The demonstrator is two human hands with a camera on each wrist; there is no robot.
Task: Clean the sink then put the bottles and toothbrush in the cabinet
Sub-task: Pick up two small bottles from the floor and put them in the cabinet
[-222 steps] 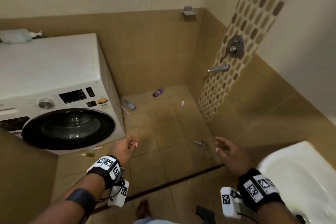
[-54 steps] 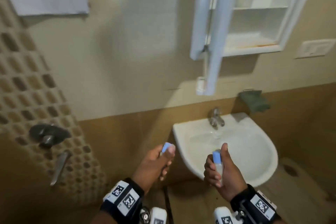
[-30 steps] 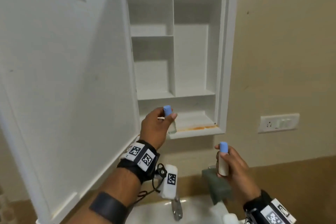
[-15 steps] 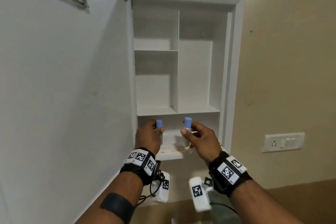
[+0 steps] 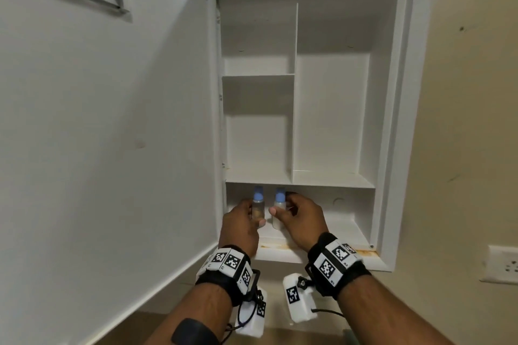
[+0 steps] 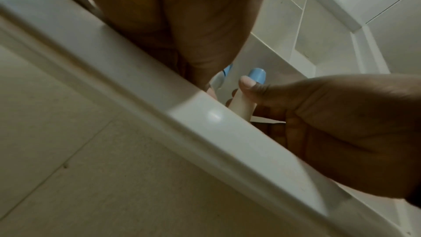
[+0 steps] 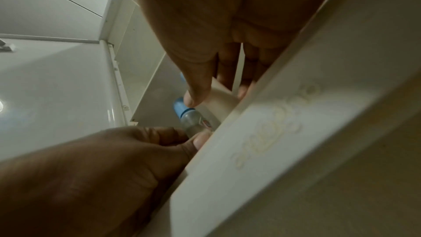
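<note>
Head view shows the white recessed wall cabinet [image 5: 403, 120] open, door swung toward 9 o'clock. Left hand [image 5: 241, 225] pinches a clear blue-capped bottle [image 5: 258, 206]; right hand [image 5: 298, 218] pinches an opaque white blue-capped bottle [image 5: 279, 209] beside it, both upright in the bottom compartment at 6 o'clock, seemingly just landing. Count: two bottles, two hands; no toothbrush or sink visible, so that remains unconfirmed.

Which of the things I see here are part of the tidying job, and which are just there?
Part of the job:
- clear bottle, gripped by left hand
- white bottle, gripped by right hand
- cabinet, bottom shelf

Just there:
- cabinet door
- wall socket
</note>
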